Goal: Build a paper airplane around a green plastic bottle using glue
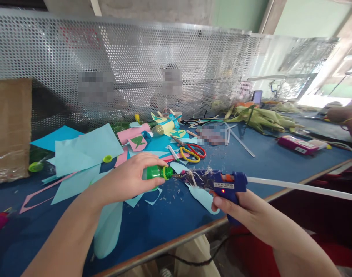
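Note:
My left hand (132, 175) is closed around a green plastic bottle (155, 172), held on its side with the neck toward the right. Wrapped round the grip of a blue hot glue gun (214, 181) is my right hand (241, 207). The gun's nozzle points left and meets or nearly meets the bottle's mouth. A small red light glows on its side, and wispy strands cling to its front. Out of its back runs a long white glue stick (302, 188). Just beyond the gun lie scissors (193, 152) with red and yellow handles and a marker (173, 153).
Light blue paper sheets (86, 146) and offcuts spread over the blue table (147, 234). Farther back lie paper-wrapped bottles (164, 127), corn husks (259, 119) and a pink packet (299, 145). A perforated metal screen (141, 57) borders the far side. Another person's arm (346, 117) shows at right.

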### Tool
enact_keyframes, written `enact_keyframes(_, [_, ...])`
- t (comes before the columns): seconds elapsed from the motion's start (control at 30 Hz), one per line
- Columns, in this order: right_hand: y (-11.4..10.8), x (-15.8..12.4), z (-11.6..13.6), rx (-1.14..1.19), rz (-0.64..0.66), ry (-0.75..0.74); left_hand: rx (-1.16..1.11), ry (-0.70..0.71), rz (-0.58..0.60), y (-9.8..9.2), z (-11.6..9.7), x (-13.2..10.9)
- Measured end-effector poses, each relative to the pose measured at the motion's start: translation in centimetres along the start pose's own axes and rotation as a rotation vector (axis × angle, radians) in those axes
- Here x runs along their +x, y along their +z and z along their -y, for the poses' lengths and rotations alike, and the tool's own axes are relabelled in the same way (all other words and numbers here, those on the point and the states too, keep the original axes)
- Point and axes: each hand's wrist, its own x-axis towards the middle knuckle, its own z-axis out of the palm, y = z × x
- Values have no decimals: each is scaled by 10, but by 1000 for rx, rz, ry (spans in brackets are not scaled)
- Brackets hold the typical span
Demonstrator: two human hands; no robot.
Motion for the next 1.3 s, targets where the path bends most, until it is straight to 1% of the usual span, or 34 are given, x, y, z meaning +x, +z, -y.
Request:
enact_keyframes(0.13, [-1, 1, 1, -5, 13, -10, -13, 20, 13, 0, 0, 0])
enact_keyframes(0.23, [-1, 2, 4, -28, 9, 2, -1, 8, 18, 0, 0, 0])
enact_keyframes(0.43, [0, 5, 8, 31, -15, -55, 3, -7, 15, 1, 0, -1])
enact_keyframes(0.67, [0, 1, 1, 32, -13, -38, -3, -2, 23, 1, 1, 1])
enact_keyframes(0.87, [-3, 1, -1, -18, 33, -116, 13, 8, 25, 1, 3, 1])
enact_keyframes(1.0, [-2, 1, -2, -14, 9, -108, 2, 8, 20, 1, 2, 1])
enact_keyframes(1.17, [1, 0, -2, 4, -77, -46, -12, 16, 22, 1, 1, 0])
enact_keyframes(1.3, [1, 3, 1, 9, -18, -34, -1, 13, 18, 1, 2, 0])
